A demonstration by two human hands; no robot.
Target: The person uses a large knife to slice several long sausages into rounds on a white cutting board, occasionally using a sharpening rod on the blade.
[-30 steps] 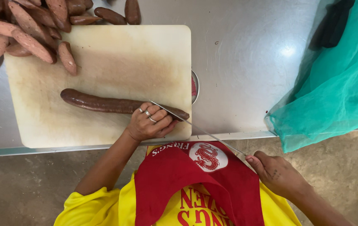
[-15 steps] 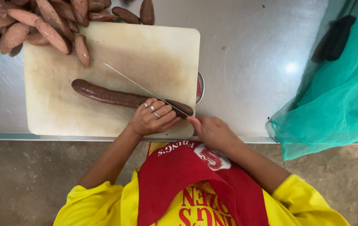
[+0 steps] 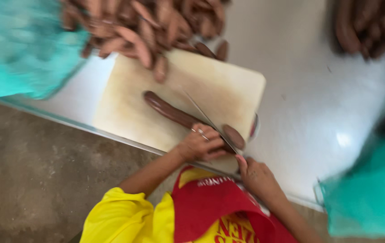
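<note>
Left hand [image 3: 200, 145] grip pins long sausage [image 3: 179, 114] on cutting board [image 3: 129, 112]; right hand [image 3: 255, 175], at 4 o'clock, grip clenched on knife [image 3: 208, 120].

Steel table [image 3: 318, 90] w/ pale cutting board [image 3: 129, 112], sausage heaps [image 3: 143, 22], teal mesh bags [image 3: 17, 45].

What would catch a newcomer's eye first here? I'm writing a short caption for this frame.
The long brown sausage lying across the pale cutting board in the middle draws the eye, with the left hand pressing on its near end. A thin knife crosses it there, gripped by the right hand. Behind the board, a blurred heap of sausages covers the metal table.
</note>
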